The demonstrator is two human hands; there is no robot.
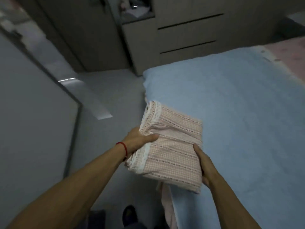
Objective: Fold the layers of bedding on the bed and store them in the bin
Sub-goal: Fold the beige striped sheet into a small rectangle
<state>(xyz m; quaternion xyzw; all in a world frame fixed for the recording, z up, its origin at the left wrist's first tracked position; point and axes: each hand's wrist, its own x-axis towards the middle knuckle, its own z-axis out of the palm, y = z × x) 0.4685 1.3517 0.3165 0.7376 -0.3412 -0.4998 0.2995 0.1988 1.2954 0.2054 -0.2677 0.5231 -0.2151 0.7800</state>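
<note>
A folded pink checked sheet with white lace trim [173,146] is held over the left edge of the bed. My left hand [140,141] grips its left side, thumb on top and fingers underneath. My right hand [204,164] grips its right side with the thumb laid along the top. Beneath it a light blue sheet [239,113] covers the bed. Another pink layer [290,53] shows at the far right corner. A strip of pink cloth [166,205] hangs down the bed's side. No bin is in view.
A grey wardrobe with drawers [186,33] stands beyond the bed. A grey wall panel [33,113] lines the left. Pale floor [107,96] lies between panel and bed. A dark shoe [129,214] is at the bottom.
</note>
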